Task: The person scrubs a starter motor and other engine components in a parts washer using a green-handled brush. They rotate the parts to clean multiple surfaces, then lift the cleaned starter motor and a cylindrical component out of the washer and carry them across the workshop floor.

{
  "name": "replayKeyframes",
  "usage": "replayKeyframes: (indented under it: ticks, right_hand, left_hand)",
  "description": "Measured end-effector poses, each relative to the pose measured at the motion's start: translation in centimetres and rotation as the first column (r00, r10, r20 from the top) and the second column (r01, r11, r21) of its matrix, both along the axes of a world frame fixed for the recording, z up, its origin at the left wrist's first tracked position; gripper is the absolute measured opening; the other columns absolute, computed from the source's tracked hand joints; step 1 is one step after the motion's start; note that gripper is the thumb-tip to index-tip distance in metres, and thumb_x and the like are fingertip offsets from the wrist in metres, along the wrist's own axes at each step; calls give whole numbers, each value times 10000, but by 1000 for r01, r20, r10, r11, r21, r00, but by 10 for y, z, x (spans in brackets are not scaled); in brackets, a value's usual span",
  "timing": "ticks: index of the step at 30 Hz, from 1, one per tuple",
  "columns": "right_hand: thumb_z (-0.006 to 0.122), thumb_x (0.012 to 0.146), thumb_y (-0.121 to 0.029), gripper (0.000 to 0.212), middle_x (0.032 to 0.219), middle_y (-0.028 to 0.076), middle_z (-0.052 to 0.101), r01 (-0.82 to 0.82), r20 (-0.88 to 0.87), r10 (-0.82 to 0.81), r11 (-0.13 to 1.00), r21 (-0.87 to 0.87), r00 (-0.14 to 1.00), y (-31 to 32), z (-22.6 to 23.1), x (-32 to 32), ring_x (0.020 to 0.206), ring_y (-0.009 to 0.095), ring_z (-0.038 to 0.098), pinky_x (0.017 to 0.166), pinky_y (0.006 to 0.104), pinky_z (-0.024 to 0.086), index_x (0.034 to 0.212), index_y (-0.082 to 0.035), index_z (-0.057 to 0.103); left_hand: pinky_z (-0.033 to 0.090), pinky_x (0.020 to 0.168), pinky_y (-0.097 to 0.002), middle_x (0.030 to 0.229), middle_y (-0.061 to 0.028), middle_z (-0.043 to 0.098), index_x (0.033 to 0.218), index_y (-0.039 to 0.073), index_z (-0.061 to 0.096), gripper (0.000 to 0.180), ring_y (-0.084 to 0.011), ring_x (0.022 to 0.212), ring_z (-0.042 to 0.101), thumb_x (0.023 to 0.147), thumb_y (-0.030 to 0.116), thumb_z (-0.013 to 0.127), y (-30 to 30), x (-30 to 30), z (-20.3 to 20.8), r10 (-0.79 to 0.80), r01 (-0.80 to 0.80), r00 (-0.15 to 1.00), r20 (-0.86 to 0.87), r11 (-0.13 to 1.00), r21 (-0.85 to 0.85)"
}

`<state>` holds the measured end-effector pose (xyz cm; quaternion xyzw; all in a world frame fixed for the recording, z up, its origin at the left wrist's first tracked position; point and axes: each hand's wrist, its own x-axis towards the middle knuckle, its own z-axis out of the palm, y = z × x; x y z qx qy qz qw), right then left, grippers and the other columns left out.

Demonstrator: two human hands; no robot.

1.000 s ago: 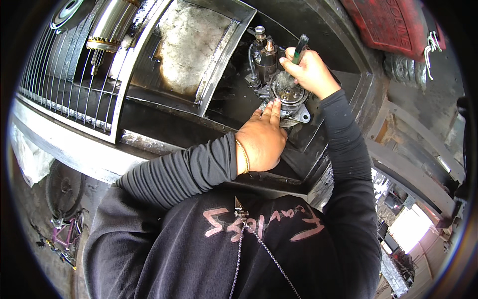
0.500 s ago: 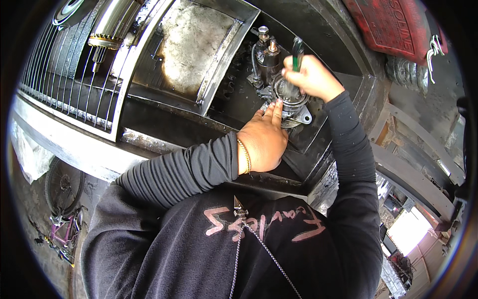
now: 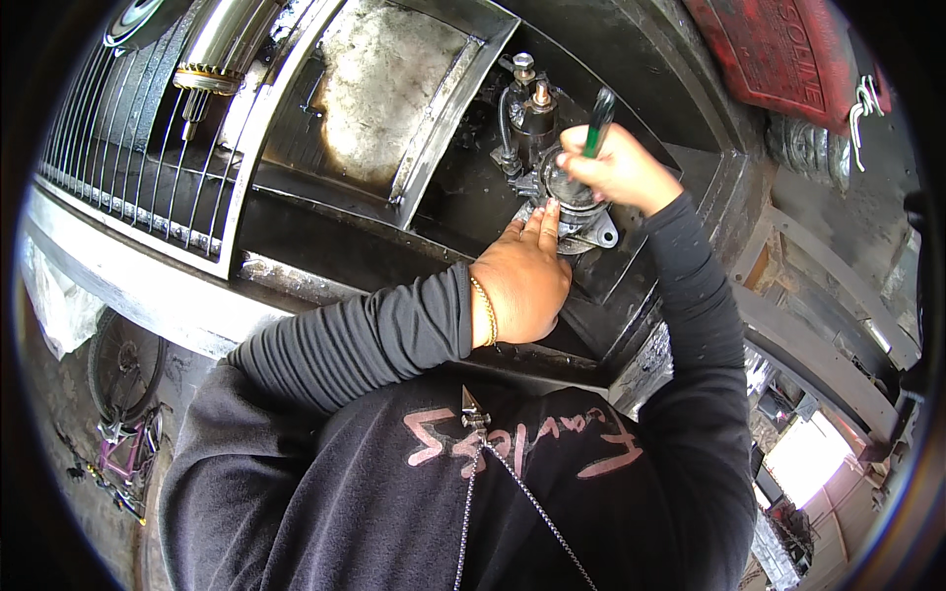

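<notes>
A greasy motor part [image 3: 554, 185], with a round housing and an upright cylinder topped by a copper-coloured post, sits toward the right end of a dark metal basin [image 3: 148, 281], set in from its near edge. The left hand [image 3: 522, 284] lies flat with its fingers close together, their tips touching the housing's near left side. The right hand [image 3: 621, 169] is closed around a green-handled tool [image 3: 597, 128], held above the housing; its lower end is hard to make out. Left of the part is a metal frame around a pale, stained panel [image 3: 379, 94]. At the basin's left end, a shiny cylinder with a shaft [image 3: 219, 49] lies on a wire rack [image 3: 150, 202]. Past the far right corner is a red container [image 3: 769, 59].
</notes>
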<state>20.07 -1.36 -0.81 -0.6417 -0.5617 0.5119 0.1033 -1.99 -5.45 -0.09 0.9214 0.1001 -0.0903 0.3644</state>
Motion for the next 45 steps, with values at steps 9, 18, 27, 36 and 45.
replayKeyframes:
  ticks: [9,18,27,36,45]
  right_hand:
    - [672,875,-271,311,528,37,441,8,-7,-9,997,-83,1000,-5,-4,1,483,102,413,490,338,368,748,-4,577]
    - [667,877,-249,261,578,115,499,68,-76,-85,978,-196,994,-8,-7,1,486,152,480,530,358,412,777,-14,611]
    - [651,888,-249,291,562,104,491,-33,46,35,998,-54,998,-2,0,3,496,143,475,523,346,414,746,-9,564]
    - [654,889,-241,187,670,28,632,70,-114,-83,991,-111,990,-7,10,21,511,99,529,459,273,426,807,-75,629]
    - [678,937,-161,283,671,-2,578,655,55,-719,660,368,693,-49,-51,63,529,82,572,468,261,464,733,-77,499]
  left_hand:
    - [298,1156,-515,1461,-472,254,1184,-100,583,533,-523,1402,322,862,323,610,-3,-2,2,-29,28,999,-37,999,-26]
    - [298,1154,-522,1456,-464,275,1215,-110,566,586,-510,1402,331,838,333,635,-8,-1,0,5,-7,999,-44,999,-45]
    - [280,1169,-506,1450,-480,259,1302,-110,512,669,-533,1404,308,848,362,649,-2,2,1,-42,39,997,-61,997,-61]
    - [264,1176,-504,1455,-492,224,1324,-101,503,676,-545,1408,288,856,365,648,-4,2,0,-20,18,999,-41,999,-40]
    - [262,1180,-489,1444,-514,194,1349,-83,494,691,-555,1410,271,848,357,673,3,3,4,-1,1,1000,-2,996,-89]
